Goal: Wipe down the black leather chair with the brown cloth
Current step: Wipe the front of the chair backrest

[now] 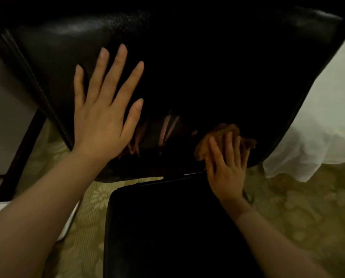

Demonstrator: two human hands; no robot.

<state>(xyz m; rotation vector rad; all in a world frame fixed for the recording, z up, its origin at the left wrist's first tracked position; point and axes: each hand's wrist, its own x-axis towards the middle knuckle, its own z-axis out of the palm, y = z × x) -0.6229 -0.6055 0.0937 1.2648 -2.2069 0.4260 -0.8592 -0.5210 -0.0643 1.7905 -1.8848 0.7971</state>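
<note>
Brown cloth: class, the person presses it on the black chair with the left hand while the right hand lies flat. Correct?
Not quite. The head view shows the right hand pressing the brown cloth on the black chair; the left hand lies flat.
</note>
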